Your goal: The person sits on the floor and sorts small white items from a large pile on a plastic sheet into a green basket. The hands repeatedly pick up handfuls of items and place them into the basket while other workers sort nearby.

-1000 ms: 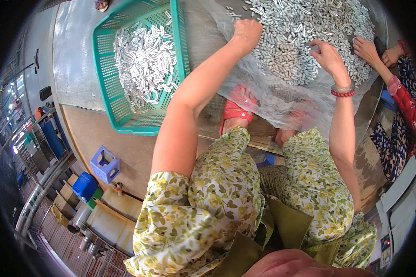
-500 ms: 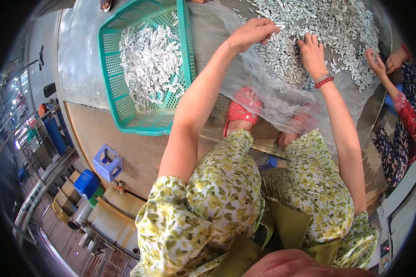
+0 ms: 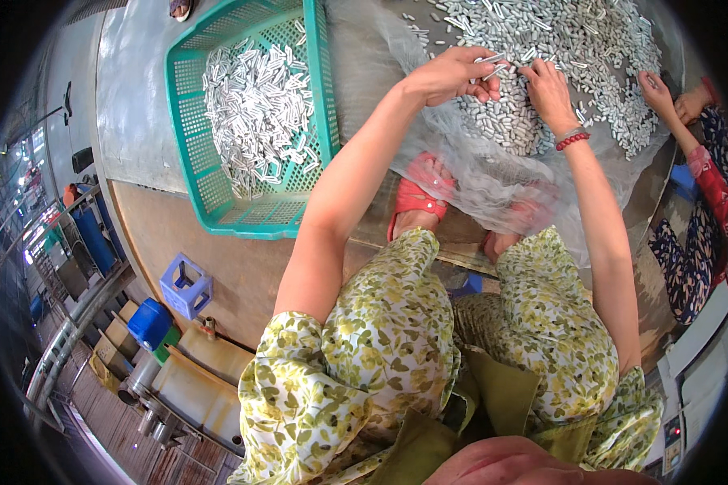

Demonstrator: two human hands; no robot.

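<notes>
A wide heap of small silver metal pieces (image 3: 510, 121) lies on a sheet of clear plastic (image 3: 501, 174) in front of me. Over its left side, my left hand (image 3: 459, 77) is closed on a few slim, slotted metal pieces (image 3: 493, 65) that stick out past the thumb and fingers. My right hand (image 3: 550, 95), with a red bead bracelet at the wrist, reaches into the heap just right of it. Its fingers are bent together at the tips, and what they pinch is hidden. To the left, a green plastic basket (image 3: 334, 97) holds many similar slotted pieces.
Another person's hand (image 3: 655, 93) rests at the heap's right edge. My feet in red sandals (image 3: 419, 194) are beside the plastic sheet. A small blue-violet stool (image 3: 186, 287) stands on the floor at left, near a blue container (image 3: 151, 323) and machinery.
My left hand has turned and opened out a little, showing more metal pieces in its fingers. My right hand stays at nearly the same spot. The view has shifted slightly.
</notes>
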